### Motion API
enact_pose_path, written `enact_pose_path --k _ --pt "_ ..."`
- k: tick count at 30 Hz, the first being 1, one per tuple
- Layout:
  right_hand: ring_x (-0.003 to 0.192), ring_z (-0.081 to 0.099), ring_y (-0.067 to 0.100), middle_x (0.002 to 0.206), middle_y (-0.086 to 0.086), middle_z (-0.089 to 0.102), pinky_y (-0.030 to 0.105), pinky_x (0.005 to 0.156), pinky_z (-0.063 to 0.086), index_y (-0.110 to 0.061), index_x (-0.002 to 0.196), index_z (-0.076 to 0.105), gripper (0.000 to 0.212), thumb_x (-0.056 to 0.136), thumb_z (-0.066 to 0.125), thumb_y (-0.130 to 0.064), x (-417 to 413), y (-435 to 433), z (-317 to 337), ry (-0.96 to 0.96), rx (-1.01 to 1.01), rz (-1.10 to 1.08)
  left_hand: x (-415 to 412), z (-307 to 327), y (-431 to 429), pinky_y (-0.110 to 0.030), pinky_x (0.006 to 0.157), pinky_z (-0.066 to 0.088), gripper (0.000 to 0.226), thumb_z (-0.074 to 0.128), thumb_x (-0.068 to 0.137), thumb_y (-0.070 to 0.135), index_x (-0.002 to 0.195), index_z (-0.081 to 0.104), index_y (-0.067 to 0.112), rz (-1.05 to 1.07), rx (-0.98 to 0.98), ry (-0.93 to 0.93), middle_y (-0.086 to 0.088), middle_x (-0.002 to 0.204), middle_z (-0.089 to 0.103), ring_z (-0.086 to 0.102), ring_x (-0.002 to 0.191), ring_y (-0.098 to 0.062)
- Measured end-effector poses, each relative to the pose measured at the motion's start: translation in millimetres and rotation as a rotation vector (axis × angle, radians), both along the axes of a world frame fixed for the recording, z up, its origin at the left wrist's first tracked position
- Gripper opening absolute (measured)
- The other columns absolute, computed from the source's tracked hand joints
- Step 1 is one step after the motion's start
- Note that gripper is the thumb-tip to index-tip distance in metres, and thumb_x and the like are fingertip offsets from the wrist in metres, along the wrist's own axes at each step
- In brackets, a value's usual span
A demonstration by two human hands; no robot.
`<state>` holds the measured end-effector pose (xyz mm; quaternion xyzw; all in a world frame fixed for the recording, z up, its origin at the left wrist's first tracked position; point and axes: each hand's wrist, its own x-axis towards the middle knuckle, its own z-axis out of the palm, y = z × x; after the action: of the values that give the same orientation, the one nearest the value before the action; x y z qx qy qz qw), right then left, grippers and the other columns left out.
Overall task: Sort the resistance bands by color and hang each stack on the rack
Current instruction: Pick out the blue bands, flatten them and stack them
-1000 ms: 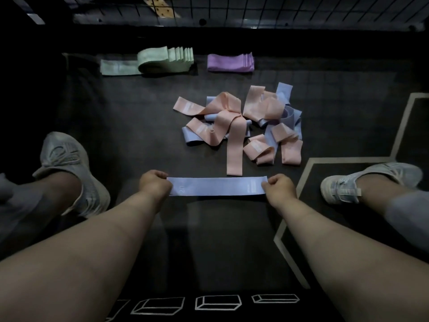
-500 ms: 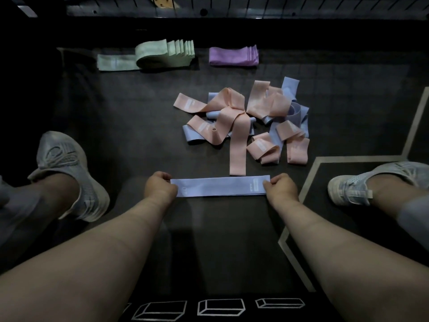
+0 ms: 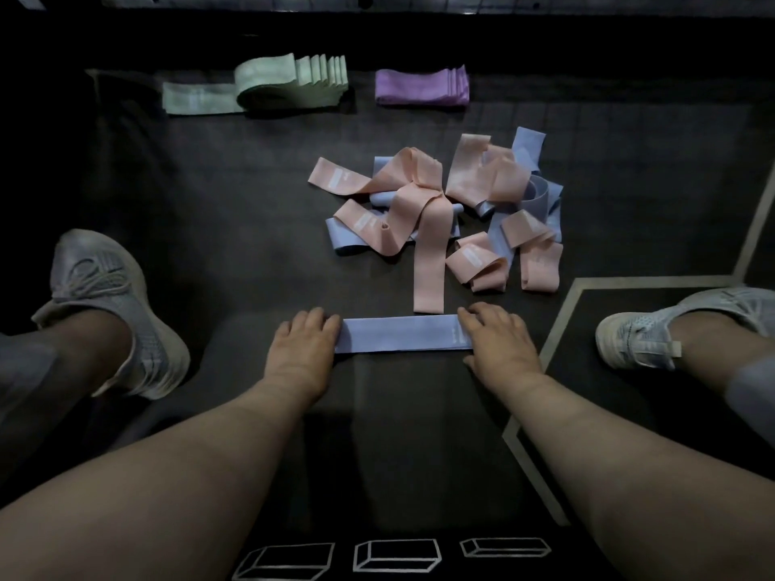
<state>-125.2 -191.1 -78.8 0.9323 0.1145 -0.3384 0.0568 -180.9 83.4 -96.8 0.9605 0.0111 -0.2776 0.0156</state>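
A blue resistance band [image 3: 398,334] lies flat on the dark floor mat in front of me. My left hand [image 3: 304,348] lies palm down on its left end with fingers straight. At the band's right end, my right hand [image 3: 497,341] presses flat in the same way. Beyond it sits a tangled pile of pink and blue bands [image 3: 440,211]. At the far side lie a stack of green bands [image 3: 289,83] and a stack of purple bands [image 3: 421,86]. A strip of the wire rack [image 3: 377,0] shows at the top edge.
My two legs stretch out on either side, with a grey shoe [image 3: 113,308] at the left and a white shoe [image 3: 671,329] at the right. A pale line [image 3: 654,283] marks the mat at the right. Box outlines [image 3: 396,555] are drawn near me.
Both hands have opened from curled grips on the blue band's ends to flat palms pressing it down. The band now lies flat on the mat.
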Motion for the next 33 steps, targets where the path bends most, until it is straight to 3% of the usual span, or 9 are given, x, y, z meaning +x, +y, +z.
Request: enact_pose_path --k 7,10,13,15,17,20,22,29,33 --pt "0.139 0.033 0.024 0.150 0.002 0.035 0.039 0.114 0.028 -0.028 0.152 0.034 0.065 0.093 0.062 -0.021 -3.8 -1.1 -12.7 -0.073 0.062 -0.020 6.6 0.6 3.0 -0.038 0.103 0.036 0.041 0.055 0.094 0.023 0.134 0.046 0.027 0.011 0.021 -0.049 -0.001 0.133 0.048 0.047 0.124 -0.023" --pt "0.138 0.034 0.024 0.149 0.002 0.035 0.041 0.115 0.029 -0.030 0.151 0.036 0.068 0.090 0.066 -0.023 -2.5 0.3 -12.1 -0.085 0.054 -0.014 7.7 -0.2 2.8 -0.039 0.104 0.037 0.047 0.061 0.091 0.022 0.135 0.046 0.028 0.020 0.014 -0.024 -0.001 0.134 0.047 0.046 0.125 -0.024" --pt "0.145 0.026 0.026 0.155 0.004 0.025 0.044 0.119 0.025 -0.030 0.156 0.025 0.084 0.087 0.072 -0.037 -5.2 0.8 -9.5 -0.069 0.071 -0.083 6.1 2.5 3.0 -0.042 0.109 0.035 0.064 0.069 0.084 0.025 0.140 0.039 0.031 0.104 -0.024 0.023 -0.002 0.140 0.039 0.039 0.133 -0.025" --pt "0.144 0.027 0.028 0.154 0.007 0.022 0.045 0.119 0.026 -0.026 0.155 0.024 0.086 0.086 0.071 -0.046 -11.0 1.0 -6.9 -0.055 0.098 -0.237 4.0 7.8 1.5 -0.046 0.114 0.031 0.075 0.070 0.079 0.029 0.144 0.033 0.031 0.291 -0.094 0.035 -0.005 0.146 0.029 0.030 0.139 -0.028" --pt "0.136 0.037 0.029 0.147 0.010 0.030 0.044 0.113 0.034 -0.019 0.147 0.034 0.071 0.089 0.066 -0.044 -16.3 1.6 -4.3 -0.109 0.152 -0.528 4.5 12.5 -1.0 -0.047 0.115 0.029 0.077 0.067 0.080 0.030 0.148 0.031 0.024 0.594 -0.156 0.034 -0.008 0.150 0.024 0.027 0.141 -0.032" --pt "0.126 0.047 0.029 0.141 0.013 0.040 0.042 0.103 0.044 -0.013 0.137 0.045 0.049 0.096 0.060 -0.033 -19.9 6.1 -0.3 -0.179 0.213 -0.903 8.1 9.9 -0.3 -0.047 0.112 0.033 0.068 0.065 0.084 0.028 0.145 0.040 0.012 1.053 -0.231 0.044 -0.015 0.149 0.032 0.034 0.137 -0.037" --pt "0.124 0.049 0.028 0.140 0.013 0.042 0.041 0.099 0.047 -0.012 0.135 0.046 0.042 0.098 0.058 -0.029 -21.2 8.5 -0.1 -0.173 0.248 -0.983 8.9 4.7 2.9 -0.048 0.112 0.036 0.060 0.063 0.085 0.029 0.141 0.047 0.011 1.193 -0.282 0.058 -0.017 0.146 0.038 0.042 0.133 -0.039" --pt "0.119 0.053 0.029 0.137 0.011 0.045 0.048 0.097 0.050 -0.015 0.132 0.047 0.042 0.096 0.061 -0.030 -17.2 9.7 -2.7 -0.195 0.214 -1.101 8.9 8.5 6.1 -0.045 0.109 0.037 0.043 0.062 0.091 0.035 0.131 0.055 0.021 1.049 -0.249 -0.017 -0.012 0.140 0.042 0.045 0.129 -0.035" --pt "0.112 0.058 0.029 0.130 0.011 0.052 0.048 0.095 0.052 -0.015 0.124 0.052 0.030 0.096 0.059 -0.024 -16.9 6.1 -6.1 -0.140 0.229 -1.129 11.5 8.6 3.5 -0.042 0.103 0.041 0.028 0.064 0.091 0.034 0.116 0.062 0.022 0.960 -0.275 -0.047 -0.010 0.129 0.051 0.052 0.121 -0.034"
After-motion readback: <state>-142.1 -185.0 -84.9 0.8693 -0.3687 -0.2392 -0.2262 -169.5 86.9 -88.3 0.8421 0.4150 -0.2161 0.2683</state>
